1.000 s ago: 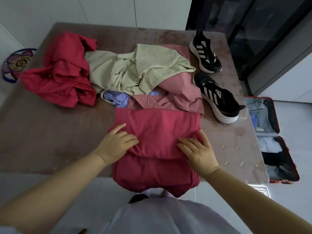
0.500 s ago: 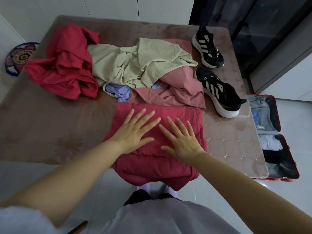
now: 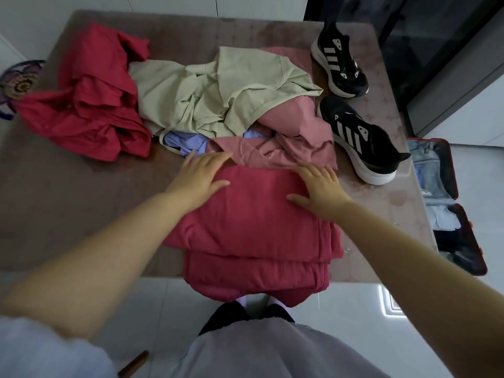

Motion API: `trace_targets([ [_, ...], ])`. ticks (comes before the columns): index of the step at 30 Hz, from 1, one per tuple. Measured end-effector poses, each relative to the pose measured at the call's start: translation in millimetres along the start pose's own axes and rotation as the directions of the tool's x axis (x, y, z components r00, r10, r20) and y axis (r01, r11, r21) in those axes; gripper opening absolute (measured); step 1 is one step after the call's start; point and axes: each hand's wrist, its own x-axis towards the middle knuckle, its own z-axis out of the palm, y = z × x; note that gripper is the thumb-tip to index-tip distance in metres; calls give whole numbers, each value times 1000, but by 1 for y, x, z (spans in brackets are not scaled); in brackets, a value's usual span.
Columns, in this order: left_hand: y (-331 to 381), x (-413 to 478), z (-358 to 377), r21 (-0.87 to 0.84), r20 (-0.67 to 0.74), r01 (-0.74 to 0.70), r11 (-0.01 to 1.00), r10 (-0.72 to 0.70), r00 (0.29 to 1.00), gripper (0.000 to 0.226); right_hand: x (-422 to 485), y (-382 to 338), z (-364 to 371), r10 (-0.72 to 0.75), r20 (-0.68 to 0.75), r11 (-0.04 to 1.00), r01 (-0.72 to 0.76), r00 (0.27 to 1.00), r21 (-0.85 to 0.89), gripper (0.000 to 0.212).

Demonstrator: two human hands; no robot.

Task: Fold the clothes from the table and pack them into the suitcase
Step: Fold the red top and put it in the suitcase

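Note:
A partly folded crimson garment (image 3: 256, 227) lies at the near edge of the brown table (image 3: 68, 203), its lower part hanging over the edge. My left hand (image 3: 203, 174) rests flat on its far left corner, fingers straight. My right hand (image 3: 320, 188) lies flat on its far right corner. Behind it sits a heap: a dusty pink garment (image 3: 297, 137), a beige one (image 3: 226, 91), a bit of lilac cloth (image 3: 185, 141) and a red garment (image 3: 92, 102) at the left. The open red suitcase (image 3: 450, 203) lies on the floor at the right, with clothes inside.
Two black sneakers with white stripes (image 3: 360, 140) (image 3: 338, 68) stand on the table's right side, close to the pile. A patterned round mat (image 3: 19, 85) is on the floor at far left. White tiled floor shows below the table edge.
Both hands slid forward over the crimson garment and spread apart, from its middle to its far corners. The garment lies flatter.

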Motion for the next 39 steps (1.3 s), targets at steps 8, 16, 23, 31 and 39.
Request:
trace_targets([
  [8,-4,32,-6,23,311,-10,1000,2,950,70,37,8,-18,-14,270,992,49,963,-121,92],
  [16,-13,43,-30,-157,442,130,979,-48,896,35,43,1,-64,-49,376,998,33,925,48,52],
  [23,7,75,-112,-111,25,74,991,-72,997,30,59,1,-152,-54,13,997,54,998,-46,43],
  [31,18,72,-127,147,-380,30,989,29,925,25,51,-5,-147,-52,-425,984,-25,904,-174,30],
  [39,6,-15,-31,261,-119,-254,931,292,949,49,-36,-2,-5,-317,-512,947,234,798,-222,17],
])
